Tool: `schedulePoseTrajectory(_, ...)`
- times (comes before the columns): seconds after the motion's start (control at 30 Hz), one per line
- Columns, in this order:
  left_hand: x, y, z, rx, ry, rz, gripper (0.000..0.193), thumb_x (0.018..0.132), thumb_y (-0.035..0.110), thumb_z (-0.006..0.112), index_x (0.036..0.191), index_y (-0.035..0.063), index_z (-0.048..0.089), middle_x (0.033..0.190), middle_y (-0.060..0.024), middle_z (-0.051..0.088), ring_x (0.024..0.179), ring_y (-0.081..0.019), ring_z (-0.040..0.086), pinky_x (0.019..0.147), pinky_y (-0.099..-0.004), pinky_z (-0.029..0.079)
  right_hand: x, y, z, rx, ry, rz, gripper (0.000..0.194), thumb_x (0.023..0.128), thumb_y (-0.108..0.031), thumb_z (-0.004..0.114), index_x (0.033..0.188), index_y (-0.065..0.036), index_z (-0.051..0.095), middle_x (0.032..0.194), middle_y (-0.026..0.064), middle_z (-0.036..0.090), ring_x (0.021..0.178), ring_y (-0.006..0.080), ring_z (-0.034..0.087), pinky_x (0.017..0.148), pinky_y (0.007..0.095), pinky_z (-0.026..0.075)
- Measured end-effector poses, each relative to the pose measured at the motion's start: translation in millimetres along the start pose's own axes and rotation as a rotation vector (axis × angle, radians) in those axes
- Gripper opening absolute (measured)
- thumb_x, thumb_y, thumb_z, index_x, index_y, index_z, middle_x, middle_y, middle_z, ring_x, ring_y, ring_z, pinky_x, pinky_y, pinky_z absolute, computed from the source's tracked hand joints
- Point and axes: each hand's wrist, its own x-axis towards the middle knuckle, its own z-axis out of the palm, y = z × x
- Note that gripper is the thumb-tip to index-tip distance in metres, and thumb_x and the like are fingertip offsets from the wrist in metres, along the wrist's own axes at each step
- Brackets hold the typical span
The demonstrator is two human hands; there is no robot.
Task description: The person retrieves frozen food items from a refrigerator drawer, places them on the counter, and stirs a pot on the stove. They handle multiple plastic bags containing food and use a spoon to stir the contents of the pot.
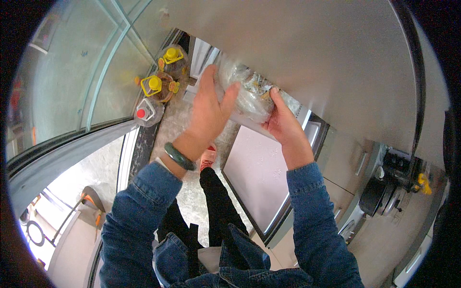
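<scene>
My right hand (286,129) grips the right side of a clear plastic bag (252,104) at the upper middle, its thumb on top. What the bag holds cannot be made out; some brownish and pale patches show through. My left hand (212,104), with a dark green bangle at the wrist, is spread at the bag's left side, thumb and fingers apart; it may touch the plastic. Below the bag stands an opened refrigerator or freezer door, its pale inner panel (257,172) facing up in the view. White drawer or shelf edges (203,57) show behind my hands.
Several plastic jugs, two with yellow caps (155,83) and one with a red cap (141,113), stand by the glass partition (108,72) at the left. A large smooth panel (306,54) fills the upper right. A counter with a stove (378,194) lies at the right.
</scene>
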Motion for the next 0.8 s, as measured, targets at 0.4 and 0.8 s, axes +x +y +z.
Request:
schedulePoseTrajectory(0.4,35,15,-19,-0.397,-0.362,-0.579,0.089,0.071,0.03,0.074,0.136,-0.0064,0.025,0.12,-0.0186,0.052,0.107,-0.0262,0.055,0.088,-0.0359,0.047,-29,31,17,-0.012,0.004,0.185,0.04,0.097,-0.041,0.042,0.123,-0.013,0.05,0.114,0.0036,0.061,0.1,0.0144,0.059,0.084,0.0326,0.047)
schedulePoseTrajectory(0.8,-74,16,-79,-0.715,-0.491,-0.668,0.091,0.076,0.015,0.073,0.144,0.0021,0.014,0.129,-0.0151,0.046,0.115,-0.022,0.047,0.097,-0.0335,0.041,-127,79,28,0.193,0.069,-0.003,0.062,0.088,-0.024,0.061,0.138,-0.006,0.029,0.134,0.0101,0.045,0.123,0.0251,0.045,0.103,0.041,0.038)
